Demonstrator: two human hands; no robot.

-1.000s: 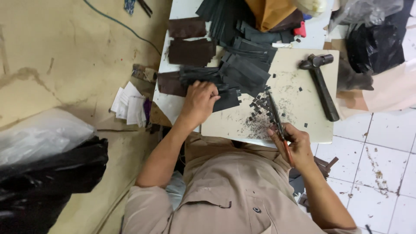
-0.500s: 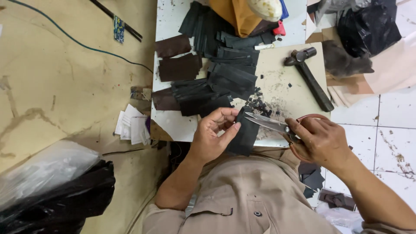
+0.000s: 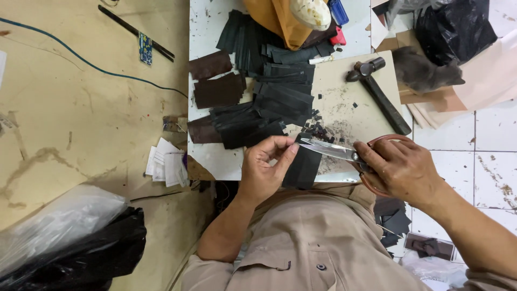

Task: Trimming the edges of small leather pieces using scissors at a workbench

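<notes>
My left hand (image 3: 267, 168) pinches a dark rectangular leather piece (image 3: 303, 168) at the near edge of a small white work board (image 3: 212, 159). My right hand (image 3: 403, 170) grips a pair of scissors (image 3: 336, 151) with reddish-brown handles. The steel blades point left and their tips meet the top corner of the held piece. Behind the hands lies a spread of dark leather strips (image 3: 264, 108) and two brown pieces (image 3: 218, 89). Small black offcuts (image 3: 320, 129) are scattered on the board near the blades.
A hammer (image 3: 379, 94) lies at the board's right. An orange cloth (image 3: 280, 21), red and blue small items sit at the back. Black plastic bags (image 3: 81, 253) lie lower left, another (image 3: 452, 27) upper right. White paper slips (image 3: 167, 164), a blue cable (image 3: 81, 59) and tiled floor (image 3: 484, 140) surround it.
My left hand lifted one dark piece from the pile and brought it to the near edge. My right hand took the scissors from the board to that piece.
</notes>
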